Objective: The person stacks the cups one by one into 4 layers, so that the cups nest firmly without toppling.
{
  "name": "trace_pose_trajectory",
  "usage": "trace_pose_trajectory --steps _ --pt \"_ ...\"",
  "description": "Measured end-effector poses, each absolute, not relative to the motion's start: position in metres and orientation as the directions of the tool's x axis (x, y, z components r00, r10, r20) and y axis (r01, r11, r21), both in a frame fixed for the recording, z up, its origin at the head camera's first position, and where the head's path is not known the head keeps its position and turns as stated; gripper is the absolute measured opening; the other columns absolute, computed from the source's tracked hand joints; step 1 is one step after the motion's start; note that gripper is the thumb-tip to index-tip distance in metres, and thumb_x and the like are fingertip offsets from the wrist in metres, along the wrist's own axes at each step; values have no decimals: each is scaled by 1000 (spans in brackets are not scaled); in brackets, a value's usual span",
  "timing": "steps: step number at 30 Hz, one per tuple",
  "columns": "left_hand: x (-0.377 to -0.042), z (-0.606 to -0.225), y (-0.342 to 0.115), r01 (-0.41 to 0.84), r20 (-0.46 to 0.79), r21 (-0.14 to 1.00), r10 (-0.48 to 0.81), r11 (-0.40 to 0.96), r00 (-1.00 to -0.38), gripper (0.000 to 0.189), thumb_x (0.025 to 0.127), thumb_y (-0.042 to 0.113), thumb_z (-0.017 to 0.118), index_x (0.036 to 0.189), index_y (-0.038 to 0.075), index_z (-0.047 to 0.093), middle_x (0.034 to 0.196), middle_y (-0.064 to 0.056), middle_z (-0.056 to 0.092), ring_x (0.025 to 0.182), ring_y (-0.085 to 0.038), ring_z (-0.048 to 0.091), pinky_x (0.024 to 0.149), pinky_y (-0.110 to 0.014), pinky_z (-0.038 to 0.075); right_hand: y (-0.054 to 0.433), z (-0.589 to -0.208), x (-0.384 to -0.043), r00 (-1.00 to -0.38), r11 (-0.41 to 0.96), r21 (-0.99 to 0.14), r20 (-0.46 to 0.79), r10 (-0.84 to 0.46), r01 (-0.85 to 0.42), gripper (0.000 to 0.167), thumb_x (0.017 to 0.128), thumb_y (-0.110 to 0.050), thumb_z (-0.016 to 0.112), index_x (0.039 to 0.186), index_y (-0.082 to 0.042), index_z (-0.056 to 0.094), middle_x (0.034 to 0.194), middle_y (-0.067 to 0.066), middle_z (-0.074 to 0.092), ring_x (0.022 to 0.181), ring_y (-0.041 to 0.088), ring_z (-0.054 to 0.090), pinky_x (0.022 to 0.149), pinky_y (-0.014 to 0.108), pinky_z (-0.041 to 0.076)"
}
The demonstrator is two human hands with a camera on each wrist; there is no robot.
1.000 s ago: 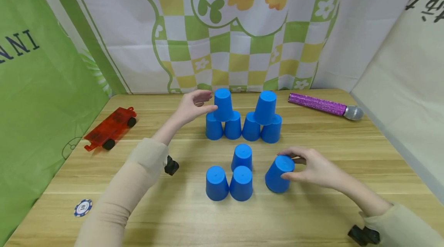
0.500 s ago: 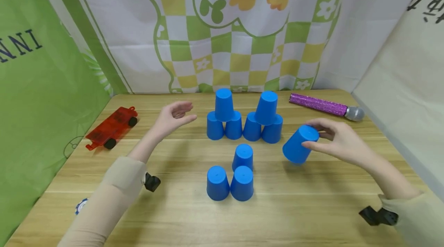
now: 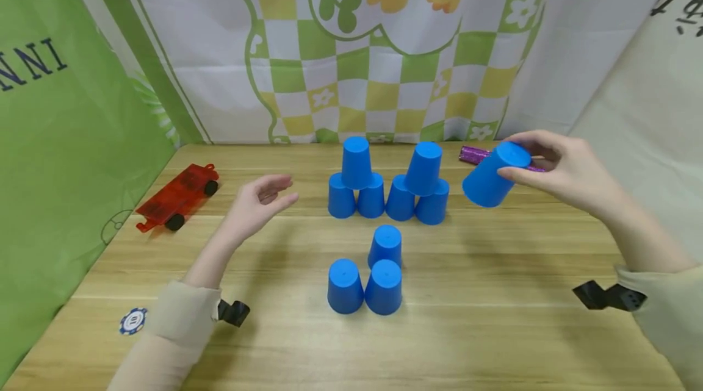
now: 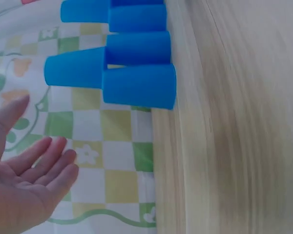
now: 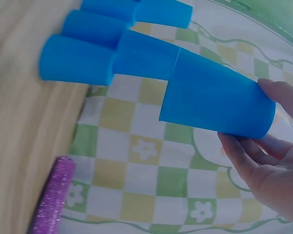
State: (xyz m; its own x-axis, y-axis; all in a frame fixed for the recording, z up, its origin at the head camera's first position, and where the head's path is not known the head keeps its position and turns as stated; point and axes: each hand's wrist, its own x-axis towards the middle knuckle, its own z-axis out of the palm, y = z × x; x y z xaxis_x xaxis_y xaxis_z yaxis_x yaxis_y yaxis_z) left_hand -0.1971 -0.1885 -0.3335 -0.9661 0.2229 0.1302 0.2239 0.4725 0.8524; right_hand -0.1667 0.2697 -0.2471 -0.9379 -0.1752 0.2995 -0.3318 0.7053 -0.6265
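Note:
My right hand (image 3: 571, 171) grips an upside-down blue cup (image 3: 494, 177) near its closed end and holds it tilted above the table, right of the stacks. The same held cup (image 5: 215, 95) fills the middle of the right wrist view. Two small pyramids of blue cups stand at the back, each with one cup on two: the left top cup (image 3: 356, 163) and the right top cup (image 3: 424, 168). In front of them, three more upturned cups (image 3: 384, 287) stand close together. My left hand (image 3: 255, 208) hovers left of the pyramids, fingers relaxed, holding nothing.
A purple glitter microphone (image 3: 473, 155) lies at the back right, partly hidden by the held cup and hand. On the left are a red toy cart (image 3: 178, 197) and a poker chip (image 3: 133, 321). A checkered curtain (image 3: 384, 92) hangs behind the wooden table (image 3: 467, 342).
My right hand has lifted the cup off the front right of the table, moving it up, back and rightward. My left hand has drawn away from the left pyramid, toward the left and front.

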Motion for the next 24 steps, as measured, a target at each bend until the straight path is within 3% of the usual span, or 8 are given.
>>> trace_pose_trajectory --steps 3,8,16,24 --pt "-186 -333 -186 211 128 854 200 476 -971 51 90 30 64 131 2 51 132 -19 55 125 -30 51 107 -45 40 269 -236 -172 -946 707 -636 286 -156 -309 45 83 -19 72 123 -5 57 110 -2 58 82 -21 53 70 -1 45" --pt "-168 -333 -176 198 126 857 180 475 -976 48 91 27 62 129 -1 53 129 -21 57 122 -32 53 105 -47 42 266 -218 -179 -955 709 -647 261 -140 -280 53 85 -25 70 129 -3 52 124 16 55 84 -22 51 70 -2 44" --pt "-138 -342 -153 138 50 880 201 454 -978 52 90 30 64 129 0 52 130 -20 56 124 -32 52 105 -47 41 251 -197 -197 -956 695 -664 265 -129 -278 57 84 -33 70 130 -5 52 119 5 57 92 -9 54 72 1 44" --pt "-110 -346 -131 58 -47 883 212 465 -976 63 79 28 76 131 5 51 131 -14 57 125 -31 51 107 -45 39 219 -182 -218 -947 701 -640 265 -184 -315 61 83 -39 70 132 -7 52 119 10 59 93 0 55 74 8 44"
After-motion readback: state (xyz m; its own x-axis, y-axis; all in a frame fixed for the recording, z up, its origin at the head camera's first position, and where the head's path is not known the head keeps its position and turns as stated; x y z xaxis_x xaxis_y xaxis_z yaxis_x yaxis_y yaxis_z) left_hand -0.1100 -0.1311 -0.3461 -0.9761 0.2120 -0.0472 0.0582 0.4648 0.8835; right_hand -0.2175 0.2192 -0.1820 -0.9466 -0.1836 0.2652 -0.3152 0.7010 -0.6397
